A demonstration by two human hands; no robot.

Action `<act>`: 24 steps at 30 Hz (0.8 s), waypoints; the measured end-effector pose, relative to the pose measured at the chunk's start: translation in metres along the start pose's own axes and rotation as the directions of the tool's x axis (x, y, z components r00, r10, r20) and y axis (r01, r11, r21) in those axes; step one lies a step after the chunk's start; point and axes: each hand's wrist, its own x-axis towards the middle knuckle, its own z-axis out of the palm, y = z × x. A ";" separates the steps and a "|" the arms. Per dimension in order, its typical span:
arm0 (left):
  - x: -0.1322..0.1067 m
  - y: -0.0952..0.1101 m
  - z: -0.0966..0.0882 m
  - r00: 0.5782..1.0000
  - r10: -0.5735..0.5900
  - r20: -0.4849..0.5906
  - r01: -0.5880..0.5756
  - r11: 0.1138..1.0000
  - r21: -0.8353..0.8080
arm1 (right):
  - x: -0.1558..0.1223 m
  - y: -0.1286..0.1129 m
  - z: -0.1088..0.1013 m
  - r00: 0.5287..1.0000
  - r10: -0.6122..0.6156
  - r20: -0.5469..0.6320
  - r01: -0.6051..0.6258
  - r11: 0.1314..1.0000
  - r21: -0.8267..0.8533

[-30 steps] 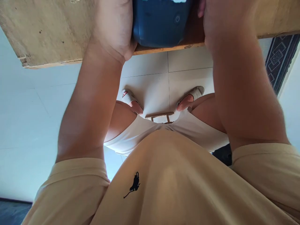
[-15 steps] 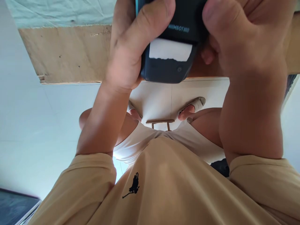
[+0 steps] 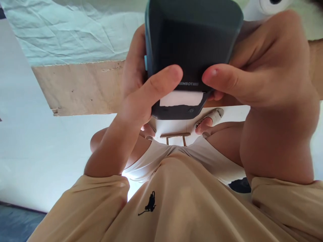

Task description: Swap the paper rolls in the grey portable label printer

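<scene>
A dark label printer point(image 3: 191, 47) marked NIIMBOT is held up between both hands, its power-button end toward my body. From its slot sticks a short strip of white label paper point(image 3: 180, 98) with a torn edge. My left hand point(image 3: 143, 87) grips the printer's left side, thumb on the top face beside the lettering. Around the right side closes my right hand point(image 3: 257, 67), its thumb also lying on the top face. The fingers under the printer are mostly hidden.
Beyond the hands is a table with a pale green cloth point(image 3: 75, 33) and a bare wooden edge point(image 3: 85, 89). A white paper roll point(image 3: 262, 8) lies at the upper right. Below are my legs and a small wooden stool point(image 3: 175, 135).
The printer and both hands now appear lower in view, showing more of the printer's top. The table edge has also shifted down, and the white roll has come into sight. Both hands keep their hold.
</scene>
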 end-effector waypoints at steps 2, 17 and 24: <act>-0.001 0.002 0.000 1.000 0.013 -0.002 -0.013 1.000 -0.009 | -0.001 0.003 0.000 1.000 -0.011 -0.024 0.011 1.000 -0.016; 0.014 -0.002 -0.021 0.974 0.114 0.196 -0.144 0.978 0.152 | -0.008 0.009 0.016 0.975 -0.025 -0.222 0.022 1.000 -0.019; -0.001 -0.006 -0.005 0.986 0.155 0.056 -0.158 0.987 0.038 | -0.003 0.014 0.016 0.968 -0.084 -0.238 0.083 0.996 -0.015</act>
